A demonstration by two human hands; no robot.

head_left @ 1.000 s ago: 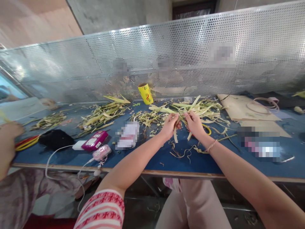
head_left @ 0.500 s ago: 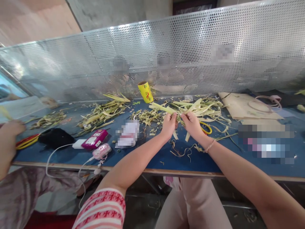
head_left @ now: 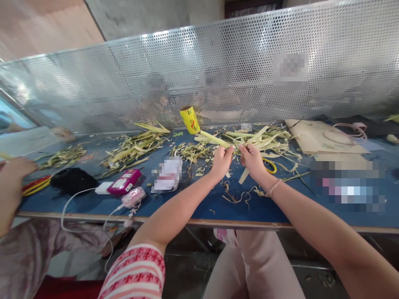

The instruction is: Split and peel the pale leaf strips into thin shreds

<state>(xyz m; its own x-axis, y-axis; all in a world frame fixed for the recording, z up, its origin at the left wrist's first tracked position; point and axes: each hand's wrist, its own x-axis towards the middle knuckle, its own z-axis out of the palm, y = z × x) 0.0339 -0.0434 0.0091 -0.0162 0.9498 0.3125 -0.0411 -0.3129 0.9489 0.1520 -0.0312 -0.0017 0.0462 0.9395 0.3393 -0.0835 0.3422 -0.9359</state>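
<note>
My left hand (head_left: pixel 222 161) is closed around the lower end of a pale green plant stalk (head_left: pixel 212 138), which points up and left towards the yellow tube. Close beside it, my right hand (head_left: pixel 252 161) pinches what looks like a leaf strip of the same plant; the fingers hide the exact grip. A flat pale strip (head_left: pixel 244 176) hangs below the right hand. Behind both hands lies a heap of pale green leaf strips (head_left: pixel 269 139). Yellow-handled scissors (head_left: pixel 271 166), partly hidden, rest by my right wrist.
A yellow cardboard tube (head_left: pixel 190 120) stands before the perforated metal screen (head_left: pixel 249 62). Leaf scraps (head_left: pixel 137 145), a blurred white packet (head_left: pixel 166 174), a magenta device (head_left: pixel 126 182) and a black pouch (head_left: pixel 74 180) lie leftward. Brown paper (head_left: pixel 321 137) lies right. Another person's hand (head_left: pixel 15 174) is far left.
My fingertips have shifted slightly, and the right hand has turned a little. The hanging strip has swung slightly left. The other person's hand has moved slightly right.
</note>
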